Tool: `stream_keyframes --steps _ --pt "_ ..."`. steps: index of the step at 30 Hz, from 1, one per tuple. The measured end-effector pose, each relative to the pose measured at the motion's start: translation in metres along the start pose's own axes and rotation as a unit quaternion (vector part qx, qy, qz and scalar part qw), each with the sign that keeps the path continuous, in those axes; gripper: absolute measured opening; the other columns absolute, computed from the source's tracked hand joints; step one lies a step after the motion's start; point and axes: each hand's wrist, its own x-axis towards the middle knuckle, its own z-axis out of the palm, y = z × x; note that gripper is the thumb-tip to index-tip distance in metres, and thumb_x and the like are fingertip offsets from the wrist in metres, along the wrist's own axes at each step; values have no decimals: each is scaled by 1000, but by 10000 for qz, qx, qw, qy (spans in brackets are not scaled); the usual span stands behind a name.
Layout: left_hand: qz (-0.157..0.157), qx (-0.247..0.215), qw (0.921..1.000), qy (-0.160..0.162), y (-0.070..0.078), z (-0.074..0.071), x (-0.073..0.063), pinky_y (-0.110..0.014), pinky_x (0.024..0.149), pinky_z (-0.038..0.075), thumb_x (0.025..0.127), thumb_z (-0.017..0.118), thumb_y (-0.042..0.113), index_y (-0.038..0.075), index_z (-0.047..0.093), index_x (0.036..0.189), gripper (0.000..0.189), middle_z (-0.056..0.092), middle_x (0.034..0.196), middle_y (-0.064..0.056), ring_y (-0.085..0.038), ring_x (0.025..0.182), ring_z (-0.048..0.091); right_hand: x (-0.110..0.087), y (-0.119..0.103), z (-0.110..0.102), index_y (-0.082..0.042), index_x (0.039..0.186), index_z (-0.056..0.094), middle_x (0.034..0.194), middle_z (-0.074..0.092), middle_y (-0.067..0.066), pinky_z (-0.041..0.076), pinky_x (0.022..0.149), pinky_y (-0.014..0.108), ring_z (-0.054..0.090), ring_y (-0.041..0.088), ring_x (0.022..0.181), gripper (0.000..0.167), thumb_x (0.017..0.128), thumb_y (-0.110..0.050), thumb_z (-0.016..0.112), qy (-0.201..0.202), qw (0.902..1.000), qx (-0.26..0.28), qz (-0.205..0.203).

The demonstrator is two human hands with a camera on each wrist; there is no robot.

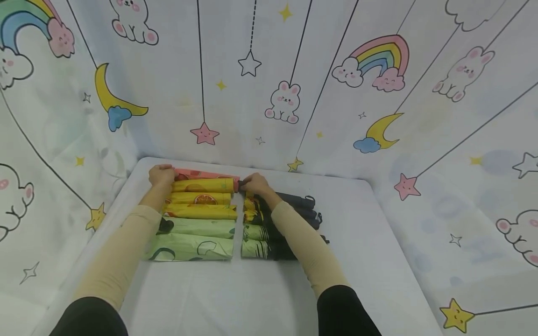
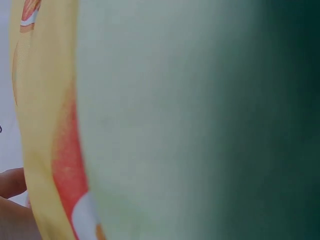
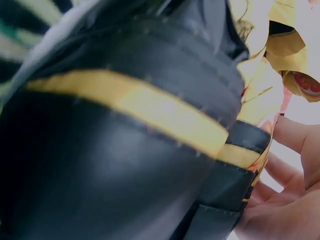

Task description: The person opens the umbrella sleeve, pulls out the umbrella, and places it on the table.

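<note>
In the head view, my left hand [image 1: 162, 175] grips the left end of a thin red rolled bundle [image 1: 201, 174] at the back of a row. My right hand [image 1: 255, 183] is at that bundle's right end, fingers curled at a small dark tip. Below the red bundle lie yellow fruit-print rolls [image 1: 201, 199] and green rolls [image 1: 197, 246]. Beside them, a second column of black rolls [image 1: 290, 200] has yellow or green ends. The right wrist view shows my right fingers [image 3: 287, 170] beyond a black roll with a yellow band [image 3: 135, 100]. A yellow roll [image 2: 45, 125] partly hides my left fingers [image 2: 12, 183].
The rolls lie on a white-covered table [image 1: 189, 298], two columns with a narrow gap between them. Thin cord loops [image 1: 310, 198] stick out at the black rolls' right ends. A white printed curtain [image 1: 235, 107] stands behind and along both sides.
</note>
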Motion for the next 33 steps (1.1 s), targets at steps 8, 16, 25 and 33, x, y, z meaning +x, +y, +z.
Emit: stream_keyframes --steps 8,16,25,33 --pt "114 -115 9999 14 -2 -1 2 -29 98 53 101 59 4 7 54 146 45 56 110 7 -9 94 54 1 1 -2 -4 129 73 132 70 13 55 103 43 63 31 124 42 95 -29 77 12 10000 74 64" --pt "29 -163 9998 134 -9 -2 0 -21 74 54 96 61 -4 7 57 144 49 60 122 0 -9 94 55 -2 3 -3 -4 125 76 131 70 13 57 99 41 63 31 122 38 94 -27 80 3 9998 198 52" --pt "3 -281 9995 121 -10 -3 1 -19 79 56 96 60 -4 5 54 145 50 64 132 -8 -12 99 59 -1 5 -4 -3 124 76 130 70 16 55 104 46 61 35 125 37 93 -23 80 34 9977 666 118" --pt "-133 -266 9995 117 -9 -5 2 -20 88 56 97 58 -4 6 42 156 61 59 149 -13 -18 119 59 6 12 -5 -2 137 67 139 65 19 53 107 44 60 34 130 52 95 -28 79 48 9826 1851 132"
